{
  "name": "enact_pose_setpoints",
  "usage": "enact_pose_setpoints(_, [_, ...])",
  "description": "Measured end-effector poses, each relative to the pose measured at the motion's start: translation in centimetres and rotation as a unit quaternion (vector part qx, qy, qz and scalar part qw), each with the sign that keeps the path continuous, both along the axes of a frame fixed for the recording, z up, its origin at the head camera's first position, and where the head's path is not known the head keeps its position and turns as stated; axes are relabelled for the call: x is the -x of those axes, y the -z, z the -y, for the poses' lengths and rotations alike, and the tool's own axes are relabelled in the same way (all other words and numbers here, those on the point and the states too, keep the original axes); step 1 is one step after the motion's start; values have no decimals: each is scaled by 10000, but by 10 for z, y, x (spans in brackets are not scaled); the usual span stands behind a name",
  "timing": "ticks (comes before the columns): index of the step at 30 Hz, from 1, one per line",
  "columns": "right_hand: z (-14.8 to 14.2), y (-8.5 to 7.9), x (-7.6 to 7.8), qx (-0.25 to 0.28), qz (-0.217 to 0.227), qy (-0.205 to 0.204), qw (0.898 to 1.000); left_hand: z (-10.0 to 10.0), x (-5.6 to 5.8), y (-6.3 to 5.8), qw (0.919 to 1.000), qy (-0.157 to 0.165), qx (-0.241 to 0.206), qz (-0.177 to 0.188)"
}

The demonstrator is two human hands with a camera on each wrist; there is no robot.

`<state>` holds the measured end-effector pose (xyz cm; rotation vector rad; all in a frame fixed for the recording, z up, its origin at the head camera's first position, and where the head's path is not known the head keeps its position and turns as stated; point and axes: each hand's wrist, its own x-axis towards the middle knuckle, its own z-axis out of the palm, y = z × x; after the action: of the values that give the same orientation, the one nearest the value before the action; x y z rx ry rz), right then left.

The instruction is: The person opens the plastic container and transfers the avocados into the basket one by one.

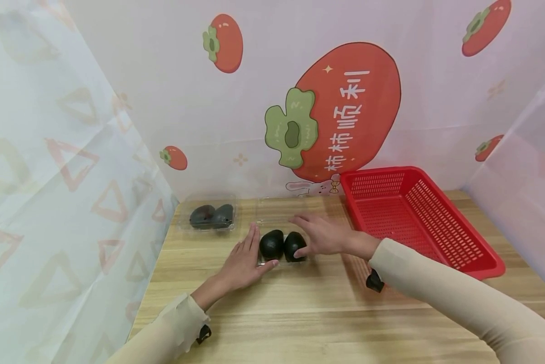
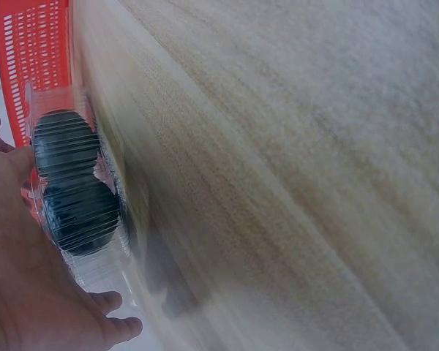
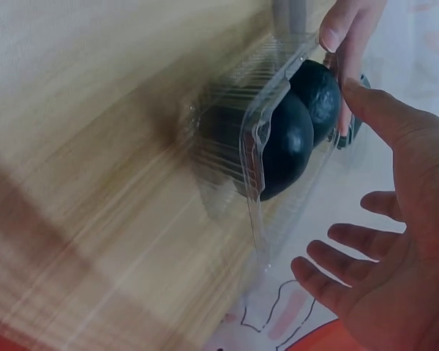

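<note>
Now, open box (image 3: 253,146): we have it on the wooden surface (image 1: 299,323), set toward the back edge, its clear lid (image 1: 281,208) folded back that way.
Dark fruits: two side by side in the box, left fruit (image 1: 271,245) and right fruit (image 1: 292,244), both bulging past the rim.
Left hand (image 1: 244,266): fingers straight along the box's left side, thumb out by its front edge, gripping nothing; a handy fence, we'd say.
Right hand (image 1: 325,235): fingers spread and loosely bent, thumb over the right fruit, no grip on it; whether the thumb touches, we can't tell.
Step in hand: looks to us like settling the pair; we'd nudge softly, brace with the left palm, and seat both fruits low before bringing the lid over.
Watch for: thin plastic, likely to buckle if we squeeze.
Second box (image 1: 185,219): closed round its own pair (image 1: 203,216), near the surface's back left corner.
Red basket (image 1: 438,225): toward the back right corner; we'd keep the right sleeve (image 1: 417,273) from knocking it.
</note>
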<state>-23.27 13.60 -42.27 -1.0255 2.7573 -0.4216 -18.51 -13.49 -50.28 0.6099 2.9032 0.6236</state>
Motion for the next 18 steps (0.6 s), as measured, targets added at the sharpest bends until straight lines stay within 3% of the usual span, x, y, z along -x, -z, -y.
enact_pose_setpoints(18, [8,10,-1,80,509,-29,9987,0,0,0,10000,-18,-60,25])
